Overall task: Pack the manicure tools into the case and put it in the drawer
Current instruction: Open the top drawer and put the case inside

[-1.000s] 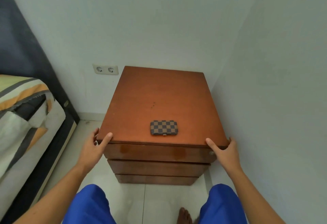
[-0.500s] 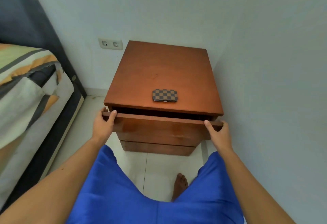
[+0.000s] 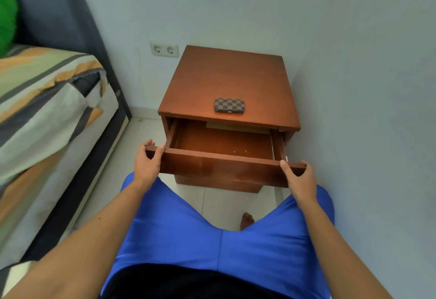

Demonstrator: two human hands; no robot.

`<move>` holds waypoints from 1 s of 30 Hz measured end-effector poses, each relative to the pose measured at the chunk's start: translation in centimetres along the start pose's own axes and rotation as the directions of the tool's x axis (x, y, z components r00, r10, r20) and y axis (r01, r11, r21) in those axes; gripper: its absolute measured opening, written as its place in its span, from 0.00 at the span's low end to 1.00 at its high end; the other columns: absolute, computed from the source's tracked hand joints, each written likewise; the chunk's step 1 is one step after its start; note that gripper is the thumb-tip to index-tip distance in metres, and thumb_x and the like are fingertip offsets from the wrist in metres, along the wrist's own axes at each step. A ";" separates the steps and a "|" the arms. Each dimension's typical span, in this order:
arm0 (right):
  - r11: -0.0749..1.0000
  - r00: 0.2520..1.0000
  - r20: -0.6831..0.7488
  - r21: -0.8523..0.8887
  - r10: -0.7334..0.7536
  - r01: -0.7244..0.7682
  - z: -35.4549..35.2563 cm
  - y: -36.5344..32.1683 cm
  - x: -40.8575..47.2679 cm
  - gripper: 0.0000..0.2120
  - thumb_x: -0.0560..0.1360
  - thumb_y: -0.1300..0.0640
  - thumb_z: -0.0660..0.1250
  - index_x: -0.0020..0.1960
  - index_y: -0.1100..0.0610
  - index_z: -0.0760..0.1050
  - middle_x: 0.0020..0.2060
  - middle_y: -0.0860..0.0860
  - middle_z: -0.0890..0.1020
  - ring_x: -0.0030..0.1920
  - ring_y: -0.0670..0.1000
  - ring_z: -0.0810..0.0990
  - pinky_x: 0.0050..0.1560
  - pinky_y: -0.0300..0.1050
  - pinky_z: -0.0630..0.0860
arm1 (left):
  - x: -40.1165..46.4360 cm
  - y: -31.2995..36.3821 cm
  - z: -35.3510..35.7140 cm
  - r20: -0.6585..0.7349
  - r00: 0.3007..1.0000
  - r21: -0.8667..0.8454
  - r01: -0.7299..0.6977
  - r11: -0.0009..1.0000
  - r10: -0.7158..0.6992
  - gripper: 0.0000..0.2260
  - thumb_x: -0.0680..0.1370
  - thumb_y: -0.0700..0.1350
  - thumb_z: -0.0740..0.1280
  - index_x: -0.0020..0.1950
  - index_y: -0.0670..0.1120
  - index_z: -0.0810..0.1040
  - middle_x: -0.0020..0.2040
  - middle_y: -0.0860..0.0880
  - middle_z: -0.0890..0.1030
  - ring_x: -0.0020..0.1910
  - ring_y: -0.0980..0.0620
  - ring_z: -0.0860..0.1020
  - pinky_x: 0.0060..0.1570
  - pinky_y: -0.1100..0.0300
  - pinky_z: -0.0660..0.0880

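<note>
Both hands (image 3: 146,166) (image 3: 300,179) grip the smooth wooden drawer's (image 3: 221,169) front; checkered case (image 3: 229,105) seemingly closed.

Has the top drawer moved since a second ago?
Yes. The top drawer, gripped at its front by the left hand and right hand, has slid out from the nightstand, toward the person.

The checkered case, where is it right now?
In the head view, the checkered case lies closed on the nightstand top, near its front edge, right above the open drawer.
</note>
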State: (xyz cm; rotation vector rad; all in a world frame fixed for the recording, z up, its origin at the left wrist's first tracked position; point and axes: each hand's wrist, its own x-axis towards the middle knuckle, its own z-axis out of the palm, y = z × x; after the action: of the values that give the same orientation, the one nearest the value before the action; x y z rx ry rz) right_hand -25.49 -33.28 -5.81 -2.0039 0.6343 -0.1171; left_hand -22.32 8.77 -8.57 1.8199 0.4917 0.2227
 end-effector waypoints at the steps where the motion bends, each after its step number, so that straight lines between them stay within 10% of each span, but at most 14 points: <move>1: 1.000 1.000 -0.003 0.002 -0.002 0.002 -0.2 0.3 -0.5 0.41 0.76 0.37 0.72 0.79 0.56 0.62 0.73 0.57 0.74 0.72 0.59 0.74 0.70 0.54 0.73 | -0.6 -0.1 -0.1 -0.008 1.000 -0.008 0.000 1.000 0.000 0.26 0.84 0.54 0.68 0.79 0.49 0.67 0.74 0.48 0.74 0.69 0.50 0.73 0.70 0.50 0.75; 21: 1.000 1.000 -0.010 0.001 0.010 -0.010 -1.4 1.1 -3.6 0.41 0.76 0.39 0.73 0.79 0.58 0.63 0.74 0.58 0.73 0.73 0.60 0.73 0.70 0.54 0.73 | -4.8 -0.1 -1.4 -0.056 0.998 -0.078 0.024 0.997 -0.028 0.26 0.85 0.52 0.68 0.80 0.47 0.66 0.75 0.46 0.73 0.70 0.47 0.74 0.70 0.49 0.75; 30: 0.946 0.963 0.002 -0.183 -0.271 0.266 -0.5 -3.5 -2.1 0.38 0.77 0.45 0.74 0.80 0.57 0.63 0.78 0.55 0.69 0.77 0.56 0.68 0.73 0.50 0.67 | -2.6 3.6 -0.1 0.023 0.956 0.485 -0.266 0.833 0.292 0.25 0.84 0.48 0.67 0.78 0.40 0.69 0.75 0.41 0.74 0.75 0.41 0.71 0.75 0.45 0.68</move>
State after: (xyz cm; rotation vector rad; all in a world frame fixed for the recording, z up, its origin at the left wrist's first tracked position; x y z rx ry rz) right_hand -26.16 -31.34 -2.25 -2.2627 0.3932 -0.2540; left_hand -23.88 6.85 -4.89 2.3884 0.3290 0.3736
